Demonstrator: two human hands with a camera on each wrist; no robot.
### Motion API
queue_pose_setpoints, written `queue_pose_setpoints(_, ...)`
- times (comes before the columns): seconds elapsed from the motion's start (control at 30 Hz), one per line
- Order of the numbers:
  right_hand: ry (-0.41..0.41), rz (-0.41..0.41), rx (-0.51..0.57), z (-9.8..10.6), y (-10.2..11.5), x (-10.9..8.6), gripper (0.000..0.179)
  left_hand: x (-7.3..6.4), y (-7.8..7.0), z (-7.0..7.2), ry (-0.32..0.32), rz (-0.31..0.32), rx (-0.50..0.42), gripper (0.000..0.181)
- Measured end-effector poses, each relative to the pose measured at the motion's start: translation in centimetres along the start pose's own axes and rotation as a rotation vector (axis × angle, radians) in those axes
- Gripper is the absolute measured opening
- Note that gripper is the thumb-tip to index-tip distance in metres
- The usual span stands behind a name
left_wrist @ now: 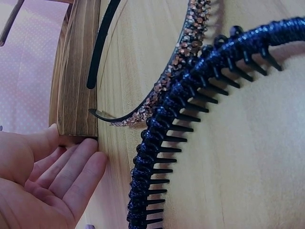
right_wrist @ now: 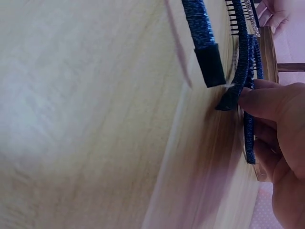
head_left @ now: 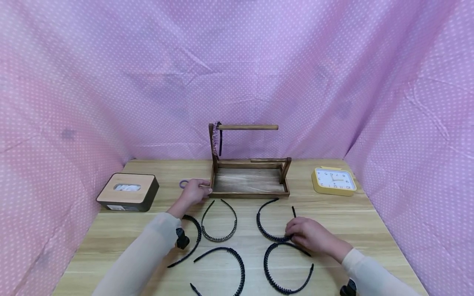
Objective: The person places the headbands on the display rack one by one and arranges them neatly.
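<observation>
My left hand (head_left: 194, 192) grips the near left corner of a wooden rack (head_left: 249, 195), thumb on one side and fingers on the other. In the left wrist view, a glittery headband (left_wrist: 157, 98) and a dark toothed headband (left_wrist: 164, 114) lie beside that corner. My right hand (head_left: 309, 234) pinches the side of a black headband (head_left: 261, 224) on the table; the fingers hide part of it. Just nearer lies another black headband (head_left: 267, 267), one tip close to my right thumb. A pinkish-purple headband (head_left: 216, 139) hangs at the left end of the rack's upper bar.
More dark headbands (head_left: 241, 267) lie across the near table. A tissue box (head_left: 127, 191) stands at left, a yellow clock (head_left: 334, 181) at right. A small purple ring (head_left: 182, 183) sits by my left hand. Pink dotted cloth (head_left: 237, 82) surrounds the table.
</observation>
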State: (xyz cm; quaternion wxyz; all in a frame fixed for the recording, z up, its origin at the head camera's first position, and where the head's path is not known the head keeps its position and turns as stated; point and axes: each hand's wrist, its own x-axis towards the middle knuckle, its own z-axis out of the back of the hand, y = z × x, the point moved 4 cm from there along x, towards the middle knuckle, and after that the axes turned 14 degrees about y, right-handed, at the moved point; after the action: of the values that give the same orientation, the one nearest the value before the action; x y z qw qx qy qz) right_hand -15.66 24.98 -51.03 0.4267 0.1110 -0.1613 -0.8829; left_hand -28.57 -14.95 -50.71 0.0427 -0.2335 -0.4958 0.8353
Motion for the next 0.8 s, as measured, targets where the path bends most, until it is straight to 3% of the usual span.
queue_pose_setpoints(0.33, -0.101, 0.068, -0.003, 1.4, 1.2, 0.3, 0.024, -0.2, -0.2, -0.1, 0.006, 0.007, 0.009, 0.038)
queue_pose_setpoints(0.6, -0.101, -0.017, 0.274, 3.6, 2.2, 1.1, 0.017, -0.2, -0.4, 0.0, 0.004, -0.002, 0.016, 0.038)
queue_pose_setpoints(0.8, -0.177, -0.047, 0.435, 4.5, 2.7, 1.3, 0.015, -0.3, -0.2, 0.2, -0.001, 0.001, 0.021, 0.038)
